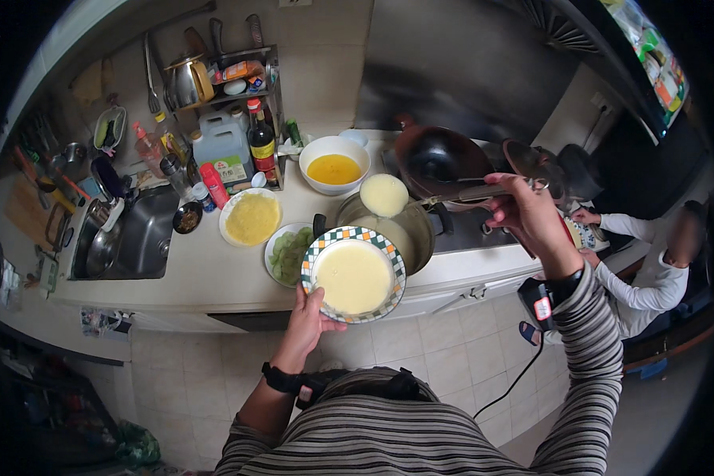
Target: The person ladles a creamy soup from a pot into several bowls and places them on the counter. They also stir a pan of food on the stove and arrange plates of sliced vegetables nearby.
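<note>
My left hand (305,324) holds a bowl with a green, orange and white checked rim (396,250) by its near left edge. Pale yellow liquid (354,276) fills much of it. In my right hand (532,217) is the metal handle of a ladle (384,195). The ladle's cup is full of the same pale yellow liquid and hangs above a metal pot (426,247), just beyond the bowl. More pale liquid shows inside the pot, partly hidden by the bowl and the ladle.
A plate of yellow food (251,218), a plate of sliced green vegetable (290,253) and a white bowl of orange-yellow liquid (334,168) stand on the counter. Behind the pot sits a dark wok (443,156). A sink (149,232) lies left; another person (645,268) works at right.
</note>
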A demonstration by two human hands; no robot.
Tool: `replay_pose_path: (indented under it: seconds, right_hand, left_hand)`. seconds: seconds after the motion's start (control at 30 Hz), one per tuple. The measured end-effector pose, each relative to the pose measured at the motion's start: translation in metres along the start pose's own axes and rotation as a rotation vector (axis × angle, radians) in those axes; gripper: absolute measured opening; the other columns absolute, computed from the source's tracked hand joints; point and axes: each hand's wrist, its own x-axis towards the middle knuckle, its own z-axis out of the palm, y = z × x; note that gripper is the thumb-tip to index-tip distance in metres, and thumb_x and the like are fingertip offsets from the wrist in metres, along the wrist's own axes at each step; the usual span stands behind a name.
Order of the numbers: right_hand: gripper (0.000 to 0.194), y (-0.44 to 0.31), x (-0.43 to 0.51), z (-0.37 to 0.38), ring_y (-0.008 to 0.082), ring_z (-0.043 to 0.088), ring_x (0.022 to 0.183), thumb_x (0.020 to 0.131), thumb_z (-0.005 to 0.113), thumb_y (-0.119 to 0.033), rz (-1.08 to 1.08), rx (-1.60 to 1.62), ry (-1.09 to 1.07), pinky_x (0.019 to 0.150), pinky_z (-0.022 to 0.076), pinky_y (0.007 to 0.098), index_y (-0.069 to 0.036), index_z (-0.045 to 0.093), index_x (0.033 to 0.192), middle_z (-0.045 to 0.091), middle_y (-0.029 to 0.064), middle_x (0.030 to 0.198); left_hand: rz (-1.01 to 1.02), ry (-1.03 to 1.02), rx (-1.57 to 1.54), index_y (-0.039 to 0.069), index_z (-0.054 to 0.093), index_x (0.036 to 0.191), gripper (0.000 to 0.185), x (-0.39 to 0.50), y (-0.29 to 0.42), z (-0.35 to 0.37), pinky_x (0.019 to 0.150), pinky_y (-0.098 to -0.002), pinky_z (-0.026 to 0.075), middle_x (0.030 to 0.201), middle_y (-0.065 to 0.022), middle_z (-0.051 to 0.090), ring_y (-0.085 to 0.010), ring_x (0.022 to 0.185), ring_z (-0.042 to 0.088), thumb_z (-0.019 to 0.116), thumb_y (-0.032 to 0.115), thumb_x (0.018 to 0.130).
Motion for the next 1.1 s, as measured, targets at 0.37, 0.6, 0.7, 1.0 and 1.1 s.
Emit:
replay_pose_path:
  seconds: [0.37, 0.6, 0.7, 1.0, 1.1]
  right_hand:
    - [0.027, 0.015, -0.056, 0.015, 0.0118, 0.059, 0.062, 0.091, 0.05, -0.018, -0.039, -0.089, -0.077, 0.059, 0.0518, 0.0241, 0.003, 0.058, 0.105, 0.059, 0.0079, 0.074]
    - [0.029, 0.051, -0.104, 0.005, 0.0174, 0.058, 0.062, 0.072, 0.061, -0.002, -0.608, -0.775, -0.128, 0.057, 0.0472, 0.0242, -0.007, 0.063, 0.1, 0.056, 0.0067, 0.077]
    - [0.038, 0.066, -0.116, -0.009, 0.0181, 0.059, 0.064, 0.065, 0.065, -0.003, -0.88, -1.095, -0.201, 0.055, 0.0487, 0.0253, -0.012, 0.063, 0.101, 0.054, 0.0048, 0.082]
    - [0.037, 0.107, -0.112, -0.015, 0.0185, 0.059, 0.064, 0.069, 0.063, -0.002, -0.909, -0.937, -0.156, 0.056, 0.0494, 0.0244, -0.012, 0.062, 0.104, 0.055, 0.0072, 0.086]
    - [0.026, 0.112, -0.1, -0.003, 0.015, 0.059, 0.063, 0.079, 0.057, -0.002, -0.644, -0.448, 0.057, 0.058, 0.0486, 0.0242, -0.006, 0.061, 0.105, 0.057, 0.0081, 0.084]
  left_hand:
    - [0.003, -0.026, 0.015, 0.011, 0.023, 0.125, 0.039, 0.041, 0.003, 0.015, 0.052, -0.0338, 0.055, 0.103, -0.0169, 0.055, -0.0246, 0.067, 0.063, 0.037, 0.03, 0.094]
    - [0.014, -0.04, 0.023, 0.011, 0.025, 0.123, 0.036, 0.046, 0.01, 0.018, 0.051, -0.0323, 0.055, 0.1, -0.0163, 0.056, -0.0237, 0.064, 0.063, 0.037, 0.031, 0.094]
    - [0.014, -0.039, 0.019, 0.012, 0.026, 0.123, 0.036, 0.046, 0.011, 0.018, 0.051, -0.0322, 0.056, 0.102, -0.016, 0.056, -0.0237, 0.064, 0.063, 0.037, 0.031, 0.094]
    - [0.013, -0.02, 0.004, 0.014, 0.021, 0.128, 0.041, 0.045, 0.016, 0.021, 0.052, -0.0336, 0.056, 0.111, -0.0169, 0.051, -0.0279, 0.075, 0.064, 0.037, 0.03, 0.094]
    - [0.014, 0.025, 0.013, 0.014, 0.02, 0.129, 0.043, 0.04, 0.019, 0.019, 0.052, -0.0344, 0.056, 0.114, -0.017, 0.05, -0.0289, 0.078, 0.064, 0.037, 0.029, 0.094]
